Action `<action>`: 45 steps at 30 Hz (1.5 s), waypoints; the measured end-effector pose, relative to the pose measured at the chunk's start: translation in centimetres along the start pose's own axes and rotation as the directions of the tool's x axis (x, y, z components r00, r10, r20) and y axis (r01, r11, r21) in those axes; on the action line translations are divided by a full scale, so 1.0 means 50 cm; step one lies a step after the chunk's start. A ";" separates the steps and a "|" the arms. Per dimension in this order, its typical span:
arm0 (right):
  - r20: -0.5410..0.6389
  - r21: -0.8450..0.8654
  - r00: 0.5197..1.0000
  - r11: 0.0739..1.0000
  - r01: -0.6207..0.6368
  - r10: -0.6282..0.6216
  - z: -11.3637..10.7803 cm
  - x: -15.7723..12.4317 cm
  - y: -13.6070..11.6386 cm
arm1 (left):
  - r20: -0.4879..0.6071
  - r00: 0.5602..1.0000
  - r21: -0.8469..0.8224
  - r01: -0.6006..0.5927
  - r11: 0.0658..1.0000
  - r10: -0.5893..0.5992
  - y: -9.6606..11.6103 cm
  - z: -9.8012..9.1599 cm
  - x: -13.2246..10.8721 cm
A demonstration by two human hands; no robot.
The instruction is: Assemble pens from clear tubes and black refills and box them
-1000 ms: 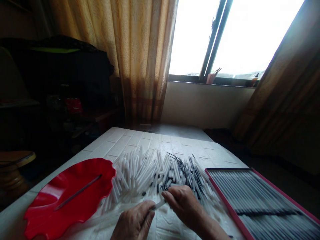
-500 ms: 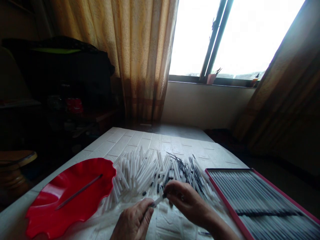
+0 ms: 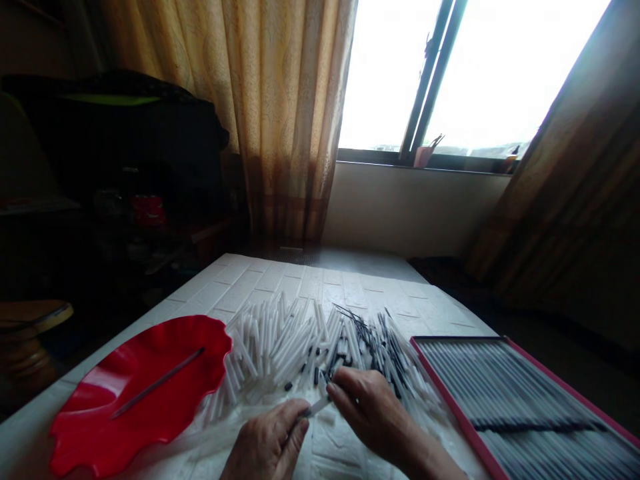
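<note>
Between my two hands is a translucent white pen [image 3: 319,404], slanting up to the right. My left hand [image 3: 270,439] is closed on its lower end, thumb and forefinger pressed together. The thumb and fingers of my right hand [image 3: 370,410] pinch its upper end and cover the tip. Just beyond my hands lies a heap of clear white pen barrels [image 3: 267,337]. Small black caps [image 3: 289,387] and thin dark refills [image 3: 393,347] lie among the pile, close to my right hand.
A red wavy-edged dish [image 3: 150,373] with one pen [image 3: 160,382] in it stands on the left. At the right, a pink-edged box [image 3: 453,407] holds rows of pens. All rest on a white brick-patterned table cover [image 3: 300,280]. A curtain and window are behind.
My right fingers have slid slightly down the pen, and the dark piece seen at their tips before is now covered. My left hand has barely moved.
</note>
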State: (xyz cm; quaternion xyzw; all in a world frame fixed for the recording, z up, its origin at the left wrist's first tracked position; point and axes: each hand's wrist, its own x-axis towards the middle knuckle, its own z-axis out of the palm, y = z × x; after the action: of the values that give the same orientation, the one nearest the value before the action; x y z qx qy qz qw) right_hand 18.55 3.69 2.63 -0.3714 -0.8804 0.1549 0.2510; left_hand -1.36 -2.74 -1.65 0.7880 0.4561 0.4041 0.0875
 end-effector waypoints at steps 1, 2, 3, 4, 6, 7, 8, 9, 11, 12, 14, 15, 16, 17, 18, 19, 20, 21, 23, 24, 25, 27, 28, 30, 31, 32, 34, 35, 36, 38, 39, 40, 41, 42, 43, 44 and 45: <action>-0.012 -0.017 1.000 1.000 0.000 0.000 0.005 0.000 0.001 | -0.005 1.000 0.009 -0.014 1.000 0.014 -0.002 0.001 0.000; -0.026 -0.028 1.000 1.000 -0.004 0.003 0.010 0.001 0.003 | -0.009 1.000 0.016 -0.028 0.999 0.029 -0.004 0.001 -0.001; -0.040 -0.030 0.999 0.999 -0.012 0.011 0.014 0.001 0.005 | -0.011 0.999 0.021 -0.038 0.999 0.039 -0.006 0.002 -0.002; -0.049 -0.021 0.999 0.999 -0.025 0.024 0.018 0.001 0.007 | -0.010 0.999 0.022 -0.042 0.999 0.043 -0.007 0.002 -0.002; -0.035 0.040 0.998 0.997 -0.058 0.060 0.019 0.002 0.009 | 0.001 1.000 0.012 -0.029 0.999 0.029 -0.007 0.002 -0.003; -0.009 0.087 0.997 0.993 -0.079 0.080 0.017 0.002 0.009 | 0.013 1.000 0.004 -0.013 1.000 0.013 -0.006 0.002 -0.003; 0.023 0.141 0.995 0.985 -0.100 0.098 0.013 0.003 0.008 | 0.032 0.999 -0.005 0.009 1.000 -0.009 -0.005 0.001 -0.002; 0.056 0.199 0.993 0.973 -0.115 0.105 0.007 0.003 0.007 | 0.055 0.998 -0.014 0.034 0.999 -0.033 -0.003 0.000 -0.001; 0.099 0.323 0.991 0.939 -0.122 0.094 -0.005 0.002 0.006 | 0.092 0.993 -0.031 0.076 0.997 -0.073 0.001 -0.002 0.000; 0.108 0.381 0.991 0.917 -0.119 0.083 -0.010 0.001 0.007 | 0.102 0.991 -0.038 0.092 0.995 -0.088 0.003 -0.003 0.001; 0.119 0.470 0.990 0.875 -0.118 0.069 -0.016 0.000 0.010 | 0.104 0.989 -0.049 0.113 0.992 -0.107 0.004 -0.004 0.002; 0.121 0.489 0.990 0.864 -0.121 0.070 -0.016 -0.001 0.013 | 0.100 0.989 -0.051 0.118 0.992 -0.112 0.004 -0.003 0.002; 0.119 0.489 0.990 0.863 -0.124 0.075 -0.015 -0.002 0.015 | 0.097 0.989 -0.049 0.121 0.991 -0.116 0.003 -0.003 0.001; 0.114 0.473 0.990 0.872 -0.124 0.079 -0.013 -0.002 0.017 | 0.095 0.989 -0.047 0.123 0.991 -0.118 0.002 -0.002 0.001; 0.106 0.448 0.991 0.886 -0.118 0.078 -0.012 -0.003 0.018 | 0.095 0.988 -0.044 0.124 0.991 -0.119 0.002 -0.001 0.000; 0.095 0.417 0.993 0.903 -0.106 0.073 -0.010 -0.003 0.019 | 0.096 0.988 -0.042 0.124 0.991 -0.120 0.001 0.000 0.000; 0.087 0.383 0.994 0.919 -0.094 0.066 -0.009 -0.003 0.019 | 0.097 0.988 -0.040 0.123 0.992 -0.119 0.001 0.000 -0.001; 0.081 0.347 0.995 0.934 -0.082 0.058 -0.009 -0.002 0.018 | 0.096 0.988 -0.041 0.121 0.992 -0.117 0.001 0.000 -0.001; 0.069 0.270 0.997 0.961 -0.058 0.041 -0.009 -0.002 0.016 | 0.093 0.990 -0.039 0.113 0.993 -0.109 0.002 -0.001 -0.001; 0.063 0.229 0.998 0.972 -0.044 0.031 -0.009 -0.002 0.015 | 0.087 0.991 -0.037 0.103 0.994 -0.099 0.002 -0.001 -0.001; 0.056 0.185 0.998 0.982 -0.031 0.021 -0.009 -0.002 0.014 | 0.080 0.993 -0.033 0.089 0.995 -0.086 0.003 -0.001 0.000; 0.042 0.095 0.999 0.995 -0.008 0.004 -0.008 -0.002 0.013 | 0.065 0.996 -0.021 0.054 0.998 -0.053 0.003 -0.001 0.002; 0.037 0.059 0.999 0.998 -0.002 0.000 -0.006 -0.003 0.013 | 0.056 0.998 -0.014 0.037 0.999 -0.036 0.003 -0.001 0.003; 0.033 0.011 0.999 1.000 -0.001 0.001 -0.003 -0.003 0.013 | 0.044 0.999 -0.003 0.023 1.000 -0.023 0.002 -0.001 0.004; 0.033 -0.001 0.999 1.000 -0.005 0.005 -0.001 -0.003 0.014 | 0.041 0.999 -0.003 0.022 1.000 -0.021 0.002 -0.002 0.005; 0.035 -0.005 0.999 1.000 -0.011 0.011 0.000 -0.002 0.014 | 0.040 0.999 -0.007 0.025 1.000 -0.025 0.002 -0.003 0.005; 0.048 0.012 0.998 0.999 -0.029 0.029 0.000 0.000 0.014 | 0.039 0.999 -0.023 0.037 0.999 -0.036 0.003 -0.006 0.004; 0.061 0.032 0.997 0.999 -0.040 0.038 -0.001 0.001 0.014 | 0.041 0.998 -0.032 0.045 0.998 -0.044 0.004 -0.007 0.004; 0.076 0.055 0.996 0.997 -0.051 0.047 -0.002 0.002 0.013 | 0.045 0.998 -0.039 0.054 0.998 -0.052 0.005 -0.008 0.003; 0.108 0.089 0.992 0.993 -0.071 0.061 -0.006 0.004 0.012 | 0.064 0.995 -0.049 0.079 0.996 -0.076 0.005 -0.008 0.002; 0.118 0.097 0.991 0.992 -0.077 0.066 -0.009 0.004 0.011 | 0.078 0.993 -0.054 0.092 0.994 -0.087 0.005 -0.008 0.001; 0.124 0.102 0.990 0.992 -0.078 0.065 -0.011 0.004 0.009 | 0.088 0.991 -0.058 0.102 0.993 -0.097 0.004 -0.007 0.000; 0.128 0.106 0.990 0.992 -0.075 0.061 -0.013 0.004 0.008 | 0.093 0.990 -0.064 0.109 0.992 -0.103 0.003 -0.007 0.000; 0.129 0.106 0.990 0.992 -0.069 0.055 -0.014 0.004 0.007 | 0.094 0.989 -0.068 0.117 0.991 -0.110 0.001 -0.006 -0.001; 0.128 0.099 0.991 0.993 -0.058 0.045 -0.016 0.003 0.006 | 0.090 0.989 -0.070 0.120 0.990 -0.113 0.000 -0.005 -0.001; 0.126 0.085 0.991 0.995 -0.045 0.034 -0.017 0.003 0.005 | 0.081 0.990 -0.071 0.119 0.990 -0.114 -0.001 -0.004 -0.001; 0.125 0.067 0.992 0.997 -0.032 0.024 -0.018 0.002 0.005 | 0.071 0.992 -0.071 0.113 0.991 -0.108 -0.002 -0.003 -0.002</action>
State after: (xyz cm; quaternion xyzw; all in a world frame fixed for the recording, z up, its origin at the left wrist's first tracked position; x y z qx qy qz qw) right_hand 19.14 4.02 3.32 -0.3645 -0.8830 0.2116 0.2064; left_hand -1.56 -2.78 -1.65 0.7708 0.4806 0.3887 0.1544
